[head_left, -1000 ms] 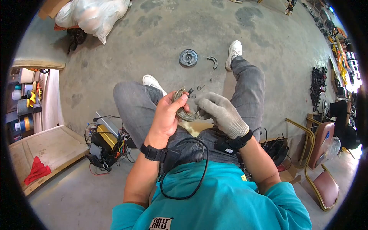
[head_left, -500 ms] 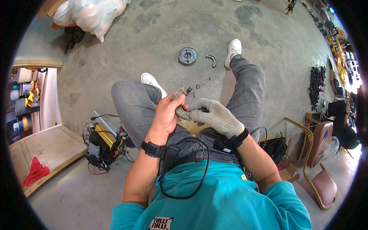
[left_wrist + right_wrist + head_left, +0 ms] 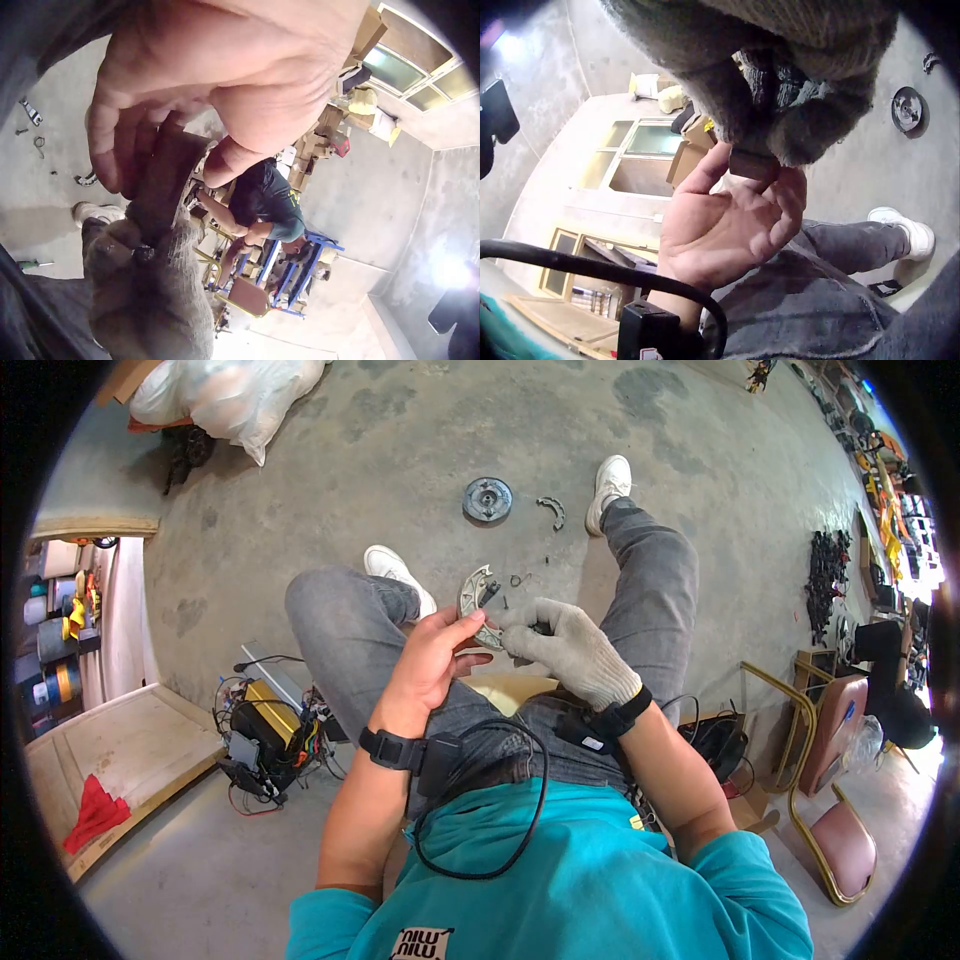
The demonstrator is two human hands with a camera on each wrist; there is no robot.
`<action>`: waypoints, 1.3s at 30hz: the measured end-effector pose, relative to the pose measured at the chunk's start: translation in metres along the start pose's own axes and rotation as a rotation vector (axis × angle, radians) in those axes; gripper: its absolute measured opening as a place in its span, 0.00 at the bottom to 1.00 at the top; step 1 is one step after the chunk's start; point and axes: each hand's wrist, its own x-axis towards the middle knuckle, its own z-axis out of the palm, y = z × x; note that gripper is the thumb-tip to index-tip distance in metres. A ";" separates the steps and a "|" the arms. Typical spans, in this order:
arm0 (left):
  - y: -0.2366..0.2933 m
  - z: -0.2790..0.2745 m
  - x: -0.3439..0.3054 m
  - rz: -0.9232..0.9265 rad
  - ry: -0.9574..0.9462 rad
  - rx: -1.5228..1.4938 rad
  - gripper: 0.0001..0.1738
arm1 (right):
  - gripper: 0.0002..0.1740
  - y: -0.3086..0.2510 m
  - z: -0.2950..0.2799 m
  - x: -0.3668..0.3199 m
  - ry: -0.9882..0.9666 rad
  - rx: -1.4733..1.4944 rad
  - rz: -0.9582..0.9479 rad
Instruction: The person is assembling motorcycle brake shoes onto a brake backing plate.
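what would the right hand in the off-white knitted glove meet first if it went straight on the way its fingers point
Apart from the curved, pale grey metal piece it appears to pinch, the right hand would probably meet the bare left hand first; depth between them is unclear.

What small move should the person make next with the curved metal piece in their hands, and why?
Probably turn the curved metal piece slightly to check its covered surfaces: the bare left hand grips around its middle while the gloved right hand pinches its near end, so turning seems controllable, and their fingers hide part of it.
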 end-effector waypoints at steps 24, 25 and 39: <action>0.121 -0.039 0.126 0.092 0.069 0.106 0.16 | 0.18 0.231 -0.145 0.293 0.492 -0.494 0.491; 0.123 -0.039 0.127 0.063 0.088 0.103 0.16 | 0.23 0.242 -0.140 0.295 0.469 -0.587 0.485; 0.126 -0.032 0.134 -0.031 0.141 0.090 0.17 | 0.20 0.294 -0.133 0.331 0.594 -0.807 0.541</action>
